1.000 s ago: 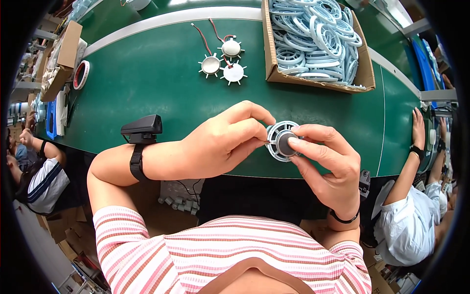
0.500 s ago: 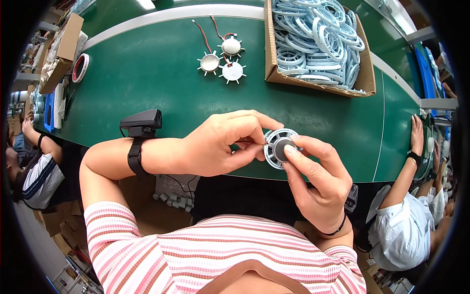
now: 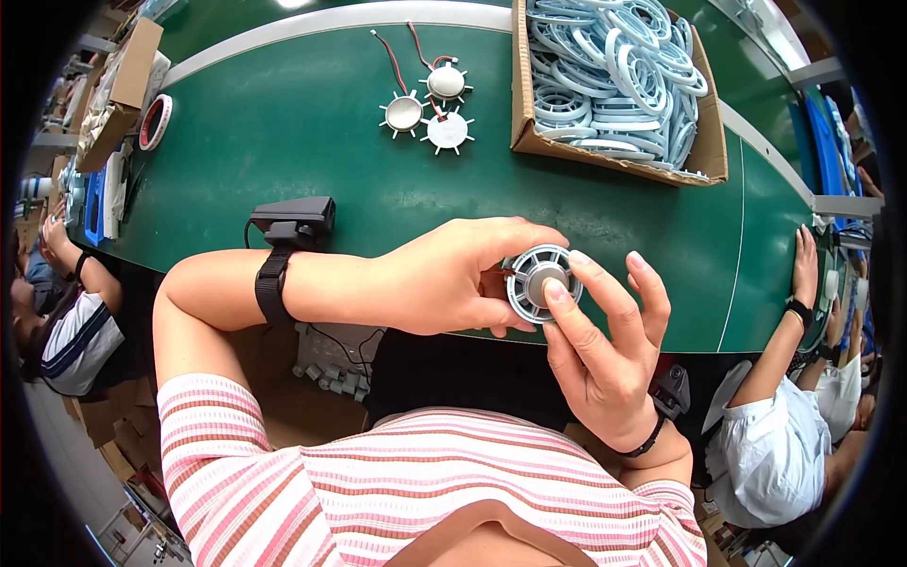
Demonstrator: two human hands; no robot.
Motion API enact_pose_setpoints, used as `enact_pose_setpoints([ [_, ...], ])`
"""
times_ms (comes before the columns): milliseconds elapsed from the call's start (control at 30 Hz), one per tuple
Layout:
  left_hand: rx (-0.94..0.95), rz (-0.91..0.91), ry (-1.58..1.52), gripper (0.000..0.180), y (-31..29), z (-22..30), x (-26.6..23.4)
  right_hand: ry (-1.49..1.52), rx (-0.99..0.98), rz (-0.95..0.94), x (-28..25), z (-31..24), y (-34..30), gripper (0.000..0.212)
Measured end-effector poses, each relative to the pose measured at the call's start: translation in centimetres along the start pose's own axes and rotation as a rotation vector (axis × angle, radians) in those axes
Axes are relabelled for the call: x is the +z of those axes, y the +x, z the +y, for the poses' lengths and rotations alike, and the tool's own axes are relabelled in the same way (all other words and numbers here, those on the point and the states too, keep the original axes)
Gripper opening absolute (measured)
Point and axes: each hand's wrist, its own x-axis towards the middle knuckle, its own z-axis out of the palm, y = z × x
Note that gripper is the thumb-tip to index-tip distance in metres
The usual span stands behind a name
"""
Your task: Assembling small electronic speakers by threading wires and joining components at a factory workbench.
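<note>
My left hand (image 3: pixel 444 274) grips a light blue spoked ring (image 3: pixel 519 304) at its left edge, fingers curled along the far side and thumb below. Seated in the ring's middle is a round grey disc (image 3: pixel 540 276); a thin dark red wire leads from it toward my left palm. One fingertip of my right hand (image 3: pixel 609 364) presses on the disc, while another touches the ring's right rim. The right thumb sits at the lower edge, partly hidden, and the remaining fingers stretch away. Both hands hold the ring above the table's near edge.
Farther back on the green table (image 3: pixel 331 132) lie a few white spiked discs (image 3: pixel 446 130) with red-black wires. A cardboard box (image 3: pixel 624 163) heaped with light blue rings stands far right. A tape roll (image 3: pixel 155 123) rests far left. Co-workers sit on both sides, one hand (image 3: pixel 805 269) on the right.
The disc's face has turned from dark to lighter grey. My left hand has shifted slightly right and closed around the ring's side; some right fingers have lifted outward.
</note>
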Motion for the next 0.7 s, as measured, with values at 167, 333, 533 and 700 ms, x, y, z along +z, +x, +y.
enact_pose_setpoints([
  [167, 0.225, 0.094, 0.195, 0.064, 0.1, -1.3, 0.5, 0.302, -0.015, -0.066, 1.5, 1.7, -0.4, 0.044],
  [333, 0.506, 0.17, 0.379, 0.062, 0.2, -1.4, 0.4, 0.646, -0.08, 0.216, 4.3, 1.2, -1.4, 0.063],
  [533, 0.565, 0.164, 0.491, 0.063, 0.0, -1.6, 0.7, 1.447, 0.559, 0.17, 3.2, -1.4, 0.7, 0.082],
  [700, 0.622, 0.14, 0.562, 0.067, -0.3, -1.8, 0.6, 1.424, 0.721, -0.095, 2.8, -1.0, -0.2, 0.093],
])
